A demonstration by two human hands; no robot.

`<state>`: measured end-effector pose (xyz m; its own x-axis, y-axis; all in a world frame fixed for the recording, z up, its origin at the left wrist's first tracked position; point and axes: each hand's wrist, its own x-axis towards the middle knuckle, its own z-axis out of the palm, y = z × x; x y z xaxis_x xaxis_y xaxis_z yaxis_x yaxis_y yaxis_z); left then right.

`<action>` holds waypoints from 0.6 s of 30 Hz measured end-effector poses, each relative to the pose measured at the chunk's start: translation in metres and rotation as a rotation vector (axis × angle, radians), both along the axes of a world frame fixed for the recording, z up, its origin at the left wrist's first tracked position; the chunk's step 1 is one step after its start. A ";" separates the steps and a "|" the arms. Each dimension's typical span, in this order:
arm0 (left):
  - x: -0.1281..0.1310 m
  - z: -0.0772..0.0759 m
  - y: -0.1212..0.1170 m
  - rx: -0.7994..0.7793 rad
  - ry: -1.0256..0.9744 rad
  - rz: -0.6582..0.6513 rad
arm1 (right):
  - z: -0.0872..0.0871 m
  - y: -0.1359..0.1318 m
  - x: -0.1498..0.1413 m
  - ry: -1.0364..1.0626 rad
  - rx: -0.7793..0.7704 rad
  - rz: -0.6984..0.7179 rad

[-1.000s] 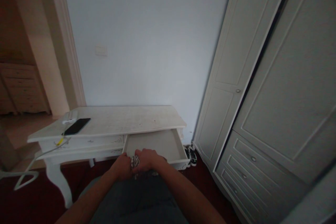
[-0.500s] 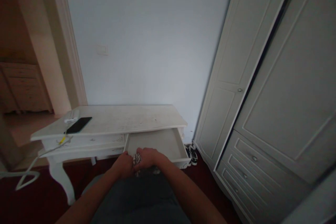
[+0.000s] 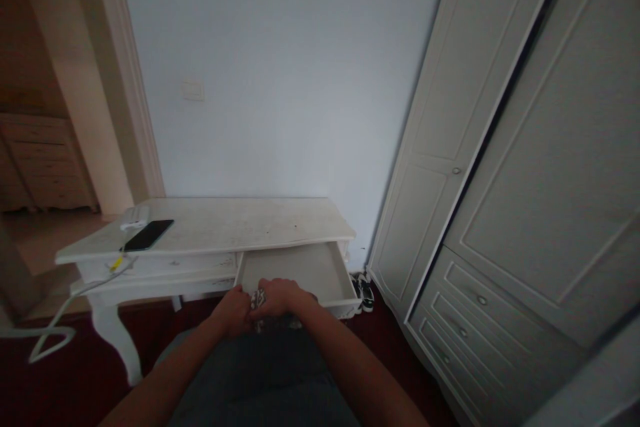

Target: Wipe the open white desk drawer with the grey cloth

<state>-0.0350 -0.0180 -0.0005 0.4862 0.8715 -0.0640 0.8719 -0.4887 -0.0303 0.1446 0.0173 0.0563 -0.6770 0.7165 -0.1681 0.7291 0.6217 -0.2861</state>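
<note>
My left hand [image 3: 236,311] and my right hand [image 3: 278,298] are close together, low in front of my body. Both are closed on a brown-and-white patterned cloth [image 3: 257,300], most of it hidden by my fingers and forearm. Just beyond them a drawer [image 3: 305,270] of the white desk [image 3: 250,220] stands pulled out. Its visible inside is bare, pale board, while my hands cover its near left corner. Whether the cloth touches the drawer front I cannot tell.
A dark phone [image 3: 149,235] lies on the desk's left end beside a white box-like item [image 3: 135,217]. A white cable [image 3: 60,320] hangs off that side. Black-and-white shoes [image 3: 367,293] stand by the desk's right end, near a tall white wardrobe [image 3: 435,120].
My hands keep their grip on the cloth and have shifted very slightly left and up. The view has moved a little; the drawer stays pulled out.
</note>
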 end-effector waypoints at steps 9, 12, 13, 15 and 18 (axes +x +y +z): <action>0.005 0.011 -0.005 0.003 0.106 0.030 | 0.005 -0.003 -0.001 -0.023 -0.008 -0.012; 0.004 0.009 -0.005 0.016 0.095 0.038 | 0.005 -0.003 -0.001 -0.007 -0.002 -0.011; 0.004 0.009 -0.005 0.020 0.090 0.039 | 0.005 -0.003 -0.001 -0.005 -0.002 -0.011; 0.003 0.007 -0.004 0.023 0.078 0.039 | 0.004 -0.003 -0.001 -0.006 -0.001 -0.015; 0.002 0.006 -0.003 0.019 0.066 0.032 | 0.003 -0.003 -0.001 -0.013 -0.002 -0.021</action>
